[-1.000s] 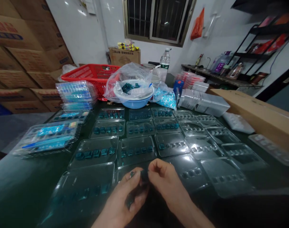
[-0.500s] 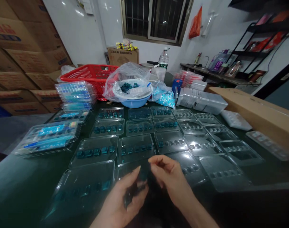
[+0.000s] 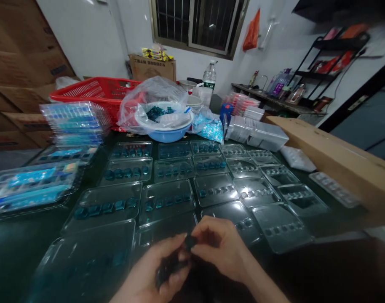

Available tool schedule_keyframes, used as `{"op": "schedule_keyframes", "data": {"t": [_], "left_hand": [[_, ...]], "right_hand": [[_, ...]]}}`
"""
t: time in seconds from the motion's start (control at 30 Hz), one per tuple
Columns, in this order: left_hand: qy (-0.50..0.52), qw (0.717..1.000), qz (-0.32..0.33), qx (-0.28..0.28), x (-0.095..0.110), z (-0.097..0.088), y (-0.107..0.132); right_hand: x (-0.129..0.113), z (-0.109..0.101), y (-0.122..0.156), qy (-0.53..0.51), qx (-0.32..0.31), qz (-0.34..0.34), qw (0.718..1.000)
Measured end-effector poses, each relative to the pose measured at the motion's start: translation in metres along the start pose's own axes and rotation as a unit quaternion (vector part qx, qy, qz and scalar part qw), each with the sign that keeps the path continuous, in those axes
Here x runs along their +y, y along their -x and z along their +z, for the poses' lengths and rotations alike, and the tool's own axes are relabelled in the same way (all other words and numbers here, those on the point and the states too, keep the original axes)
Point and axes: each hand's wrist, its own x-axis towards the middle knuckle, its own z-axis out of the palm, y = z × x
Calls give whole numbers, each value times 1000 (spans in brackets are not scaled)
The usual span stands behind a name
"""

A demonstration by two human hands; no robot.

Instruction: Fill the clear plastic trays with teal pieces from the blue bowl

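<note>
Near the table's front edge, my left hand (image 3: pixel 148 269) is curled around several dark pieces (image 3: pixel 167 271) that look like teal faceted gems, blurred in shadow. My right hand (image 3: pixel 225 248) pinches one dark teal gem (image 3: pixel 190 242) between thumb and fingertips, right by the left thumb. Just beyond the hands lies a clear plastic tray (image 3: pixel 172 225), partly covered by them. Rows of similar trays spread over the table; one tray (image 3: pixel 169 188) behind the hands holds a row of teal gems (image 3: pixel 159 203). To the right, another tray (image 3: pixel 279 235) shows only clear moulded hollows.
A blue basin (image 3: pixel 167 134) with a bag of teal gems stands at the back, beside a red basket (image 3: pixel 85 90). Stacked filled packs (image 3: pixel 74 122) are on the left. A long cardboard box (image 3: pixel 331 147) bounds the right side, near clear plastic cases (image 3: pixel 268 135).
My right hand has come down and left, closing against the left thumb with a gem in its fingertips. The camera view has turned slightly right.
</note>
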Motion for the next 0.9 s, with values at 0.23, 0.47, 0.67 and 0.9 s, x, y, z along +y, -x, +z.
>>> {"op": "schedule_keyframes", "data": {"t": [0.23,0.47,0.67,0.9], "left_hand": [[32,994,4,-104,11,-7,-7],[36,993,14,-108,13,-18,-7],[23,994,51,-89,17,-11,-8],[24,996,79,-34,21,1,-11]], "right_hand": [[53,-65,-56,294,163,-44,941],[70,-69,-76,396,96,-42,912],[54,-68,-76,464,25,-49,884],[49,-59,-74,516,14,-45,855]]}}
